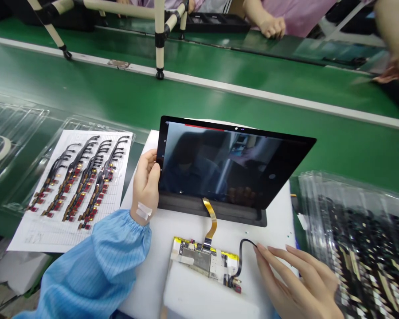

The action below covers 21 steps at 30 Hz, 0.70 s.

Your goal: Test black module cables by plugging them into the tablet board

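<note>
My left hand [146,186] grips the left edge of a dark tablet screen [219,164], which leans upright on a black strip-like base. A gold ribbon cable [213,219] runs from the screen's underside to a circuit board [201,259] with yellow tape along its far edge. From the board's right end, a thin black cable [241,254] curves up to the fingertips of my right hand [299,279]. Thumb and forefinger are pinched on its tip, the other fingers loosely extended. White foam [206,292] covers the near part of the board.
At left, a paper sheet [109,221] carries several rows of small cables with red parts. Clear plastic trays [319,186] full of dark parts stand at right. Beyond are a white rail [219,85], a pipe frame [159,44] and a co-worker's hand [272,26].
</note>
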Motion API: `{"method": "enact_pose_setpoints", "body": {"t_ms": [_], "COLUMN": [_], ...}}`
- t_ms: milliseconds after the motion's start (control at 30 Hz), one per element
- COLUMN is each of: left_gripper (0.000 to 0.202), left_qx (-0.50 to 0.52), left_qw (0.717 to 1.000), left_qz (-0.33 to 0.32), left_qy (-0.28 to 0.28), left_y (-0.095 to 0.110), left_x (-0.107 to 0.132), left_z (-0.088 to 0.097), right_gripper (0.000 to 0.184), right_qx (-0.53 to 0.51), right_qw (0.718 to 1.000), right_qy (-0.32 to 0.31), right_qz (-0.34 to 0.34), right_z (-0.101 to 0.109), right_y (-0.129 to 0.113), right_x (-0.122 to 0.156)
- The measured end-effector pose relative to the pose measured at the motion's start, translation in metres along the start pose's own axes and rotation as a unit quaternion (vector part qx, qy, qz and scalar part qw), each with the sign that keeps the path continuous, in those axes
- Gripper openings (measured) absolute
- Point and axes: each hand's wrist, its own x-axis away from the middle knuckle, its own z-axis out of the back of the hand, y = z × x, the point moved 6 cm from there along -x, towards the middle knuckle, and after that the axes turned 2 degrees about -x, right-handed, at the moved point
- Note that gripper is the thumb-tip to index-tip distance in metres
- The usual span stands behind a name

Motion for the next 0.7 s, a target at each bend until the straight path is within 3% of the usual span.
{"method": "enact_pose_setpoints", "body": {"t_ms": [200, 400, 700], "left_gripper": [0.028, 0.028, 0.029], "left_qx": [0.005, 0.009, 0.005], "left_qw": [1.0, 1.0, 1.0], "left_qz": [0.008, 0.012, 0.011], "left_qy": [0.007, 0.006, 0.006], "left_y": [-0.0017, -0.0012, -0.0006], "left_x": [-0.0002, -0.0003, -0.0015], "left_z": [0.0006, 0.0003, -0.0001], "right_gripper": [0.026, 0.025, 0.023], "right_qx": [-0.001, 0.002, -0.002], "right_qw": [1.0, 0.999, 0.999], "right_qy": [0.01, 0.022, 0.034], "right_qz": [-0.026, 0.032, 0.011], "right_z": [-0.0023, -0.0008, 0.0], "right_y": [0.0033, -0.0002, 0.002], "right_x": [0.0038, 0.0033, 0.0037]}}
